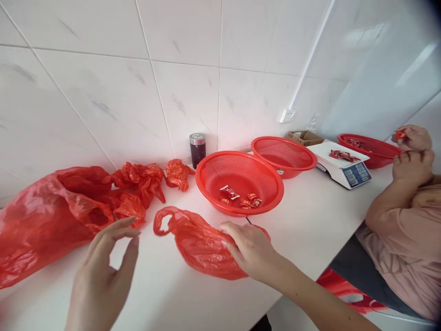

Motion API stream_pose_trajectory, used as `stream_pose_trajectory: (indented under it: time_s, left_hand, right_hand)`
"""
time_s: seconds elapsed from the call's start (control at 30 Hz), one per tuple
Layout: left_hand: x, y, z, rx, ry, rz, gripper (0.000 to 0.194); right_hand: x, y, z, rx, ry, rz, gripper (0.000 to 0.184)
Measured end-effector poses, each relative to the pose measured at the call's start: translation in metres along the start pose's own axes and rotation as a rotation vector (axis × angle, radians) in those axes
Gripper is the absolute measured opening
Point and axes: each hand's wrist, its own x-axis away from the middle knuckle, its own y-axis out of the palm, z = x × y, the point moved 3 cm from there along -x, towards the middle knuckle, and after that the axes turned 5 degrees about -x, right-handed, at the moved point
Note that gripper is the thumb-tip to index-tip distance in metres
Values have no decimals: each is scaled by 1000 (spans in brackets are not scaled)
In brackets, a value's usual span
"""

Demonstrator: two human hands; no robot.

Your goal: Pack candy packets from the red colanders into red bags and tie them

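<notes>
My right hand lies on a small red plastic bag on the white counter, its fingers curled round the bag's side. My left hand hovers above the counter, empty, with its fingers spread apart, near a large crumpled red bag. Just beyond the small bag sits a red basket that holds several wrapped candies.
More crumpled red bags lie by the tiled wall, next to a dark jar. A second red basket, a scale with candies, a cardboard box and a third basket stand at right. A seated person holds a candy there.
</notes>
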Motion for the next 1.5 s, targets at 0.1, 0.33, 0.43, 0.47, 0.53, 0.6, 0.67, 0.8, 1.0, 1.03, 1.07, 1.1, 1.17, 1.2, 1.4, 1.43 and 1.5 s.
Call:
stream_pose_trajectory:
  time_s: [0.1,0.33,0.43,0.47,0.53,0.6,0.67,0.8,1.0,1.03,1.07,1.1,1.17,1.2,1.4,1.43,1.5]
  left_hand:
    - [5,14,60,33,471,65,9]
    - [-14,75,57,-324,758,-172,16]
    - [-23,70,31,-336,635,-356,22]
    - [-25,66,23,-322,552,-442,23]
    - [-24,58,12,-261,386,-580,20]
    - [-18,52,9,-142,296,-674,15]
    - [-9,47,14,-42,311,-712,20]
    - [12,35,48,-138,622,-405,63]
    - [19,65,70,-350,698,-234,15]
    - [15,74,61,-407,654,-268,16]
    - [10,82,50,-465,615,-309,18]
    - [4,86,37,-523,574,-348,23]
    - [-9,86,9,-634,480,-400,33]
    - [-15,82,-5,-682,435,-420,38]
    - [-9,58,-29,-594,422,-689,79]
    - [-5,56,-24,-504,406,-735,84]
    - [1,51,-9,-305,357,-808,87]
  right_hand:
    - [-1,-2,-13,16,-25,17,26]
    - [11,-11,-2,-93,-53,135,44]
    - [21,-18,15,-83,-68,68,49]
    - [24,-18,20,-45,-74,31,49]
    - [29,-16,29,60,-56,-34,47]
    - [31,-11,34,168,4,-72,42]
    - [30,-7,34,251,75,-95,50]
    - [22,0,20,316,89,-120,84]
    - [15,21,-10,342,-17,-167,64]
    - [16,27,-11,351,-5,-222,65]
    - [17,33,-8,367,23,-310,72]
    - [19,39,-3,391,60,-413,83]
    - [23,45,13,448,133,-580,99]
    - [25,43,21,467,161,-617,99]
    - [25,-9,31,426,133,-372,54]
    - [25,-18,21,393,94,-264,48]
    - [27,-28,-1,282,1,-50,39]
